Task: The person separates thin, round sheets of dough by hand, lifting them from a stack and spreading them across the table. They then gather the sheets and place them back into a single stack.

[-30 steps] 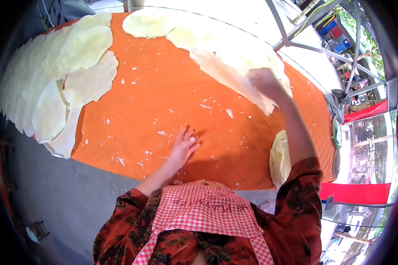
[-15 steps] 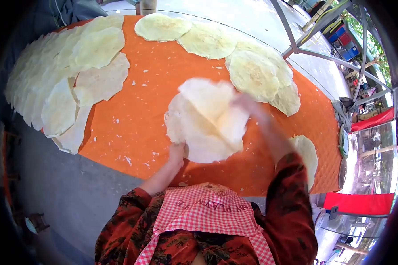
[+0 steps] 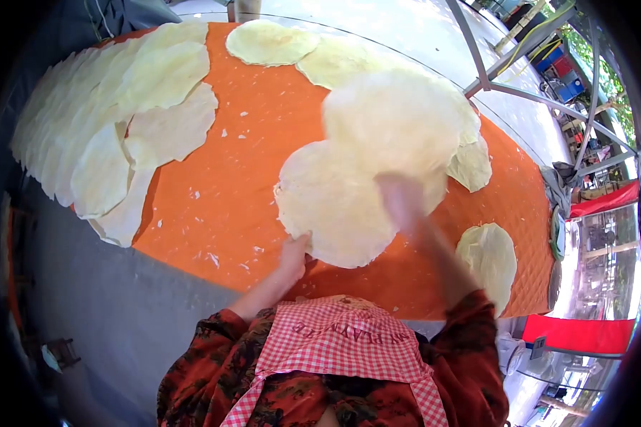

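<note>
A thin, pale round flatbread sheet (image 3: 338, 217) lies near the front of the orange cloth. My left hand (image 3: 294, 256) is closed on its lower left edge, the thumb on top. Beyond it, a second round flatbread sheet (image 3: 388, 107), blurred by motion, overlaps the first one's upper right side and covers part of the sheets behind. My right hand (image 3: 400, 199) is over the area where the two sheets meet, by the blurred sheet's lower edge. Motion smears its fingers, so their grip does not show.
Many overlapping flatbread sheets (image 3: 85, 114) spread over the left end of the orange cloth (image 3: 214, 178). More sheets (image 3: 272, 43) line the far edge, and one sheet (image 3: 488, 263) lies at the right. White crumbs dot the cloth. Metal frame bars (image 3: 541, 105) stand beyond the right side.
The sheet that was folded back at my right hand is now spread out farther off, toward the back right. My right hand has come nearer to me. My left hand stays at the lower sheet's edge.
</note>
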{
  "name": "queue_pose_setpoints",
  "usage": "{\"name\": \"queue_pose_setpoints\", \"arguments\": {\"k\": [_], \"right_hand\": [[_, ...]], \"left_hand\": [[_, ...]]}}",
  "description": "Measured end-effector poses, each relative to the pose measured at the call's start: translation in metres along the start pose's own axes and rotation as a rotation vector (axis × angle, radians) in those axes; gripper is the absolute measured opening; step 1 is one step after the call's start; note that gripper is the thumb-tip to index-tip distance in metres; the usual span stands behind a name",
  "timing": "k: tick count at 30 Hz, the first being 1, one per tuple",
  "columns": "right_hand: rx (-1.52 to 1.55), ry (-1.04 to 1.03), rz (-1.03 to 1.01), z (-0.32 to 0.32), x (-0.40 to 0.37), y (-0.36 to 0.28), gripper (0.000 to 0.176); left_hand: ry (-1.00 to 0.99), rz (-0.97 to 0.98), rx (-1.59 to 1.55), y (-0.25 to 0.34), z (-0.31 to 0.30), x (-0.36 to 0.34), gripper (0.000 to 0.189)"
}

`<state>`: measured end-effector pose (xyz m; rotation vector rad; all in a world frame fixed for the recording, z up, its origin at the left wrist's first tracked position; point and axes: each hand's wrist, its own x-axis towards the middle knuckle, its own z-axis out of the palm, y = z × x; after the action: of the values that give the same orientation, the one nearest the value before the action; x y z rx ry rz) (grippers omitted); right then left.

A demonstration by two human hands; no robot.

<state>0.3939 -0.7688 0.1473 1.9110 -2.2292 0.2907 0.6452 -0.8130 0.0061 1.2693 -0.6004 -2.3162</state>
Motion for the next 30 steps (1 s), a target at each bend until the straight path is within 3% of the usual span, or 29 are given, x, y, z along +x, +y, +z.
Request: {"name": "queue_pose_setpoints", "arguments": {"k": [1, 2, 4, 7, 10, 13, 15, 19, 24, 27, 30], "right_hand": [[0.026, -0.052, 0.111, 0.044, -0.028, -0.032, 0.012], [0.001, -0.205, 0.092, 0.058, -0.048, -0.062, 0.010], [0.087, -0.303, 0.021, 0.093, -0.082, -0.089, 0.008], [0.181, -0.198, 0.027, 0.089, -0.091, -0.099, 0.010], [0.209, -0.235, -0.011, 0.060, -0.093, -0.107, 0.015], [0.142, -0.054, -0.039, 0.058, -0.104, -0.115, 0.027], [0.205, -0.128, 0.001, 0.086, -0.118, -0.101, 0.030], [0.276, -0.188, -0.002, 0.093, -0.121, -0.084, 0.031], [0.219, -0.180, -0.021, 0.086, -0.114, -0.090, 0.028], [0.224, -0.191, -0.014, 0.090, -0.116, -0.089, 0.026], [0.238, -0.244, -0.008, 0.102, -0.117, -0.086, 0.026]], "left_hand": [[-0.036, -0.004, 0.014, -0.001, -0.001, 0.000, 0.027], [-0.072, -0.007, 0.028, -0.002, -0.004, 0.000, 0.027], [-0.075, -0.025, 0.034, -0.004, -0.006, -0.004, 0.025], [-0.029, -0.048, -0.014, -0.004, 0.001, -0.013, 0.023], [-0.076, -0.034, -0.033, -0.005, 0.002, -0.014, 0.022], [-0.099, -0.037, 0.010, -0.004, 0.002, -0.011, 0.024], [-0.083, -0.100, -0.007, 0.005, 0.004, -0.014, 0.027], [0.013, 0.150, -0.078, 0.074, -0.006, 0.017, 0.038], [0.080, 0.271, 0.441, 0.081, -0.043, 0.084, 0.025], [0.337, 0.510, 0.461, 0.076, -0.048, 0.097, 0.017], [0.407, 0.503, 0.160, 0.117, -0.078, 0.094, 0.018]]}}
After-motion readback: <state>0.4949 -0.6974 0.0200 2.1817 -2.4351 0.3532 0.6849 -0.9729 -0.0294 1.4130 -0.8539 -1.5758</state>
